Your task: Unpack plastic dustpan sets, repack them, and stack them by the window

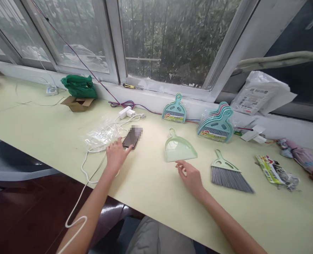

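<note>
On the pale table (151, 183), my left hand (116, 155) is open, its fingers apart just left of a dark phone (130, 139). My right hand (189, 175) has its fingers loosely bent with gaps between them and holds nothing. Its fingertips are just below the front edge of a light green dustpan (179, 149). To the right lies a small green brush (228, 174) with grey bristles. Behind stand a packaged teal dustpan set (175, 110) and a stack of similar sets (217, 124) in clear plastic.
Clear plastic wrapping (100, 135) and a white cable (83, 169) lie at the left. A green bag (79, 85) rests on an open cardboard box (78, 104). Torn packaging (270, 171) and a pink item (305, 158) lie far right.
</note>
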Tool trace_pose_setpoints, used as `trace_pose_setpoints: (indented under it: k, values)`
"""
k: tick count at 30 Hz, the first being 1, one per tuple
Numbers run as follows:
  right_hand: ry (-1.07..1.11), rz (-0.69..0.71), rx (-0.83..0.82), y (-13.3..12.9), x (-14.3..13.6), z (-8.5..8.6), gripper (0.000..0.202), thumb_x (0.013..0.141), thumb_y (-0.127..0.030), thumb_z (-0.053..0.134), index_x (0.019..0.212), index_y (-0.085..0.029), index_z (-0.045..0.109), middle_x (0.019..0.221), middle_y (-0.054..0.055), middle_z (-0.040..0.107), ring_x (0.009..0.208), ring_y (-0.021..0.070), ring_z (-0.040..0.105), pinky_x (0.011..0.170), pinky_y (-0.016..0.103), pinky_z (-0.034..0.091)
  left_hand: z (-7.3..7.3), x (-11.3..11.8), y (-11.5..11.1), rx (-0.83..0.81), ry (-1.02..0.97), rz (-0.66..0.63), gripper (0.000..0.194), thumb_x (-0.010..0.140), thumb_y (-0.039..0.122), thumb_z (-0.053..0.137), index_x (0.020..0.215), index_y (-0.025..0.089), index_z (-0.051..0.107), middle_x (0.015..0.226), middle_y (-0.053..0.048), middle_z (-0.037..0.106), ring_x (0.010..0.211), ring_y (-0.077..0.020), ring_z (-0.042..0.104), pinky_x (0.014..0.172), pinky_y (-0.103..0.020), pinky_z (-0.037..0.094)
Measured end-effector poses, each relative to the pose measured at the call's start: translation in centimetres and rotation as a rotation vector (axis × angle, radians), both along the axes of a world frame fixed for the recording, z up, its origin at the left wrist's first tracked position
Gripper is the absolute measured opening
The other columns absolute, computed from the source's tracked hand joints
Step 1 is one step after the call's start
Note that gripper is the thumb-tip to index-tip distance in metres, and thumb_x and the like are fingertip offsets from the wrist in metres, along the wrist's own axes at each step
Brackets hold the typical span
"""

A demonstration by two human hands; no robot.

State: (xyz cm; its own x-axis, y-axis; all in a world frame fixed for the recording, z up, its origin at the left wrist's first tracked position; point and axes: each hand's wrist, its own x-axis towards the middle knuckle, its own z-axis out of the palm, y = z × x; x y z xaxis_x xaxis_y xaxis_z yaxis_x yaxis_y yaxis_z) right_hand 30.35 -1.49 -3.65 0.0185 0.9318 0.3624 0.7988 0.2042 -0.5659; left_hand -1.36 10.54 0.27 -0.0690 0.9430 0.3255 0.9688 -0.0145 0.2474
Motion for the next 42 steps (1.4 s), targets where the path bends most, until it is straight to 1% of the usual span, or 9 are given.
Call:
trace_pose_setpoints:
  k: [3,7,12,15,18,27,32,36,42]
  values:
    - [0.14,0.125,-0.069,0.9,-4.3,0.3,0.026,0.087,-0.023,0.044,0.108,-0.027,0.058,0.094,0.002,0.067,0.078,0.0172,0.061,0.071,0.03,0.047,-1.4,0.9,-1.6,-0.09,0.007,0.01,0.076,0.08,0.054,0.057,0.138,0.008,0.039,0.111,-0.025,0.061,0.106,-0.0408,0.055,0.092,-0.049,0.037]
    - [0.341,0.202,-0.136,2.2,-7.6,0.6,0.029,0.081,-0.018,0.049,0.107,-0.028,0.056,0.083,-0.001,0.065,0.073,0.0154,0.058,0.07,0.029,0.048,-2.5,0.7,-0.6,-0.115,-0.105,-0.047,0.088,0.074,0.051,0.067,0.142,0.008,0.032,0.122,-0.028,0.055,0.118,-0.043,0.047,0.098,-0.05,0.034]
    - [0.38,0.221,-0.142,2.2,-8.8,0.0,0.028,0.077,-0.017,0.054,0.103,-0.027,0.059,0.079,-0.002,0.066,0.074,0.0157,0.057,0.071,0.029,0.047,-3.1,1.6,2.5,-0.105,-0.217,-0.107,0.093,0.07,0.043,0.073,0.144,0.009,0.029,0.126,-0.025,0.052,0.122,-0.0416,0.043,0.101,-0.048,0.032]
    - [0.393,0.21,-0.14,1.8,-8.6,-0.2,0.028,0.075,-0.02,0.058,0.102,-0.026,0.059,0.078,-0.002,0.067,0.072,0.0154,0.056,0.071,0.03,0.046,-3.1,2.1,2.4,-0.088,-0.194,-0.096,0.089,0.073,0.037,0.07,0.144,0.009,0.026,0.124,-0.023,0.052,0.121,-0.0379,0.044,0.1,-0.045,0.034]
    - [0.422,0.201,-0.118,1.4,-8.3,0.1,0.025,0.076,-0.023,0.06,0.101,-0.026,0.059,0.078,-0.003,0.067,0.069,0.0146,0.054,0.072,0.031,0.047,-2.7,1.8,-0.7,-0.112,-0.106,-0.077,0.086,0.075,0.037,0.068,0.144,0.008,0.026,0.121,-0.021,0.054,0.117,-0.0353,0.047,0.096,-0.044,0.036]
    - [0.426,0.194,-0.109,2.0,-10.2,0.4,0.024,0.076,-0.027,0.066,0.099,-0.026,0.058,0.078,-0.003,0.069,0.064,0.0144,0.054,0.07,0.03,0.047,-2.4,0.9,-17.0,-0.066,0.072,0.028,0.077,0.083,0.05,0.058,0.144,0.011,0.031,0.113,-0.018,0.058,0.105,-0.0331,0.052,0.089,-0.045,0.037]
    - [0.192,0.35,-0.044,2.6,-12.7,0.5,0.031,0.086,-0.021,0.058,0.116,-0.027,0.057,0.098,0.001,0.071,0.091,0.0192,0.06,0.089,0.038,0.045,-2.5,0.7,-18.4,-0.058,0.06,0.02,0.079,0.083,0.053,0.056,0.145,0.011,0.031,0.116,-0.02,0.058,0.105,-0.0329,0.053,0.088,-0.044,0.037]
    - [-0.068,0.392,0.034,2.6,-13.8,0.4,0.025,0.093,-0.027,0.051,0.114,-0.033,0.064,0.131,0.003,0.058,0.121,0.0228,0.047,0.1,0.042,0.036,-2.5,0.5,-18.0,-0.059,0.066,-0.004,0.08,0.083,0.055,0.055,0.145,0.011,0.032,0.119,-0.02,0.057,0.106,-0.0336,0.052,0.088,-0.044,0.037]
    - [-0.213,0.402,0.075,2.3,-13.8,0.3,0.024,0.094,-0.037,0.049,0.105,-0.037,0.069,0.143,-0.001,0.045,0.135,0.0236,0.033,0.108,0.043,0.029,-2.6,0.4,-18.2,-0.054,0.045,0.008,0.079,0.084,0.059,0.051,0.145,0.011,0.034,0.12,-0.02,0.058,0.108,-0.0335,0.052,0.089,-0.044,0.037]
